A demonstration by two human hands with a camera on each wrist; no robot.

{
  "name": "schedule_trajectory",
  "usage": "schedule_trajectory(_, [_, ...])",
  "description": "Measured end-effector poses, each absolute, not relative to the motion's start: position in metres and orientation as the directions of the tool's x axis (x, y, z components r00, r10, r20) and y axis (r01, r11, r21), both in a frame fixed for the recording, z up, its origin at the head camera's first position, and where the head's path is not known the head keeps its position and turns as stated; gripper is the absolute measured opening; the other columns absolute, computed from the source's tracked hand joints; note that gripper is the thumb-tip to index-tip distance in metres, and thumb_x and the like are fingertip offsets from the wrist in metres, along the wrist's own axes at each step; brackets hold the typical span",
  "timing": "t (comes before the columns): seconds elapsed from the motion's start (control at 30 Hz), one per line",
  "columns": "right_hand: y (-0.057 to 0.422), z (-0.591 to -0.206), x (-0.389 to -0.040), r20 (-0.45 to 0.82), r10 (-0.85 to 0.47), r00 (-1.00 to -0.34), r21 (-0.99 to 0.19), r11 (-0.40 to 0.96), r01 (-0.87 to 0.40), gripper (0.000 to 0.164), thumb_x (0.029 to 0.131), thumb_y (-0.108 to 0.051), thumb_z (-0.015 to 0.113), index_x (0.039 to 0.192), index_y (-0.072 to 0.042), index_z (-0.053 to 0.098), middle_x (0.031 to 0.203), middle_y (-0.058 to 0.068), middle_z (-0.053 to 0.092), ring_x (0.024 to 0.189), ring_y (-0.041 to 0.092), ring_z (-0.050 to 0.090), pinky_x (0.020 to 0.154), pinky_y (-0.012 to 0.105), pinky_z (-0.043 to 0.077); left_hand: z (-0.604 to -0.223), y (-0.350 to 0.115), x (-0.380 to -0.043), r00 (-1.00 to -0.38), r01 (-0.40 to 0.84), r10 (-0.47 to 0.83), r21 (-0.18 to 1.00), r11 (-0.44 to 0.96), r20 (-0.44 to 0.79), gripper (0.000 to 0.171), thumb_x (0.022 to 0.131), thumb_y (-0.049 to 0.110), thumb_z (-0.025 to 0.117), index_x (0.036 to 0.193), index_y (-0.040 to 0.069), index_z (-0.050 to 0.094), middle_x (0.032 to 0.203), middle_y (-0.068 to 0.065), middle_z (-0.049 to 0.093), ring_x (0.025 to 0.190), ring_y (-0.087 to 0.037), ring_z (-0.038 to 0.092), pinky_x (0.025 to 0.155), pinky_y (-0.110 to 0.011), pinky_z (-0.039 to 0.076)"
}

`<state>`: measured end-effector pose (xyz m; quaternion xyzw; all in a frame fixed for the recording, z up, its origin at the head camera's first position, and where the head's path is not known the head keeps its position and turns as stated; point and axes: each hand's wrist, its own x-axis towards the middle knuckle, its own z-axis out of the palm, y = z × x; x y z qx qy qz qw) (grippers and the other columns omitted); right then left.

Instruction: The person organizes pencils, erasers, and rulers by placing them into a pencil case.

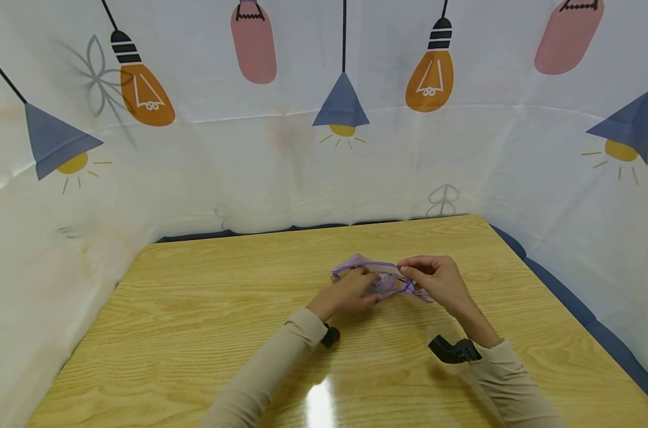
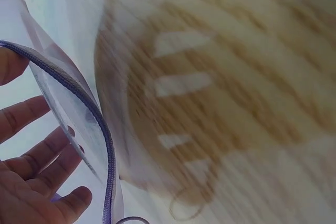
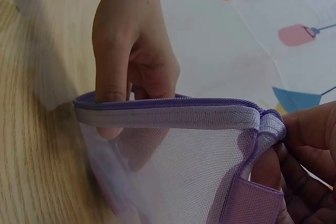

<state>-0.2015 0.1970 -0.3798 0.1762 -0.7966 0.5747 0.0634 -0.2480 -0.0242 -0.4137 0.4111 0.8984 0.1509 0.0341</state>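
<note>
A purple mesh zip pouch (image 1: 384,285) stands with its mouth unzipped and spread over the table. At its right end my right hand (image 1: 439,282) pinches the corner by the fabric loop (image 3: 273,127). My left hand (image 1: 351,291) reaches into the mouth from the left. Through the mesh (image 3: 194,161) its fingertips show inside the pouch. In the left wrist view the fingers of the left hand (image 2: 37,177) look loosely spread, with nothing held between them. The zip edge (image 2: 107,145) curves past them.
The pouch is on a wood-grain table (image 1: 222,285). Behind it hangs a white cloth (image 1: 238,172) printed with lamps and bulbs. Black wrist cameras (image 1: 455,351) are strapped at both sleeves.
</note>
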Motion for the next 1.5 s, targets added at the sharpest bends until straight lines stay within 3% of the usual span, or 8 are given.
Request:
schedule_trajectory(0.17, [0.197,-0.380,-0.202,0.304,-0.202,-0.931,-0.896,0.270,-0.352,0.020,0.095,-0.010,0.064,0.104,0.006,0.071,0.087,0.010,0.070,0.063,0.018,0.063,0.056,0.032,0.055,-0.412,-0.023,-0.248,-0.682,0.704,0.730,0.307,0.641,0.042,0.042,0.099,0.023,0.057,0.136,0.004,0.054,0.132,-0.013,0.055,0.123,-0.025,0.050,0.101,-0.031,0.040])
schedule_trajectory(0.37, [0.196,-0.380,-0.203,0.302,-0.179,-0.937,-0.900,0.271,-0.341,0.020,0.094,-0.011,0.065,0.105,0.005,0.071,0.089,0.009,0.070,0.067,0.018,0.064,0.059,0.032,0.056,-0.410,-0.023,-0.248,-0.695,0.711,0.710,0.255,0.655,0.114,0.029,0.096,0.011,0.060,0.124,0.002,0.063,0.118,-0.010,0.063,0.113,-0.023,0.057,0.096,-0.030,0.043])
schedule_trajectory(0.7, [0.197,-0.385,-0.206,0.336,-0.124,-0.934,-0.891,0.278,-0.357,0.021,0.093,-0.012,0.066,0.105,0.005,0.071,0.099,0.021,0.069,0.069,0.014,0.064,0.061,0.030,0.056,-0.405,-0.030,-0.249,-0.735,0.667,0.668,0.302,0.681,0.117,0.025,0.092,0.000,0.063,0.117,-0.002,0.066,0.111,-0.012,0.064,0.103,-0.021,0.060,0.086,-0.025,0.048])
schedule_trajectory(0.9, [0.196,-0.386,-0.207,0.336,-0.121,-0.934,-0.893,0.275,-0.357,0.021,0.093,-0.011,0.066,0.105,0.005,0.071,0.099,0.022,0.068,0.068,0.014,0.064,0.060,0.029,0.056,-0.397,-0.045,-0.241,-0.729,0.667,0.672,0.353,0.656,0.129,0.023,0.091,-0.002,0.064,0.114,-0.004,0.065,0.110,-0.014,0.063,0.103,-0.025,0.060,0.087,-0.029,0.049])
schedule_trajectory(1.27, [0.194,-0.390,-0.214,0.343,-0.133,-0.930,-0.863,0.346,-0.367,0.020,0.094,-0.013,0.066,0.106,0.001,0.072,0.098,0.017,0.070,0.069,0.015,0.065,0.060,0.030,0.056,-0.393,-0.091,-0.228,-0.710,0.696,0.646,0.422,0.581,0.282,0.023,0.087,-0.005,0.067,0.110,-0.008,0.064,0.105,-0.020,0.063,0.097,-0.033,0.061,0.082,-0.041,0.051])
schedule_trajectory(1.5, [0.195,-0.397,-0.219,0.376,-0.205,-0.904,-0.785,0.447,-0.428,0.016,0.093,-0.010,0.066,0.105,-0.003,0.074,0.096,0.013,0.071,0.073,0.016,0.065,0.050,0.028,0.049,-0.393,-0.120,-0.217,-0.730,0.681,0.604,0.412,0.605,0.319,0.024,0.088,-0.004,0.067,0.112,-0.005,0.063,0.104,-0.019,0.063,0.094,-0.032,0.060,0.080,-0.042,0.051])
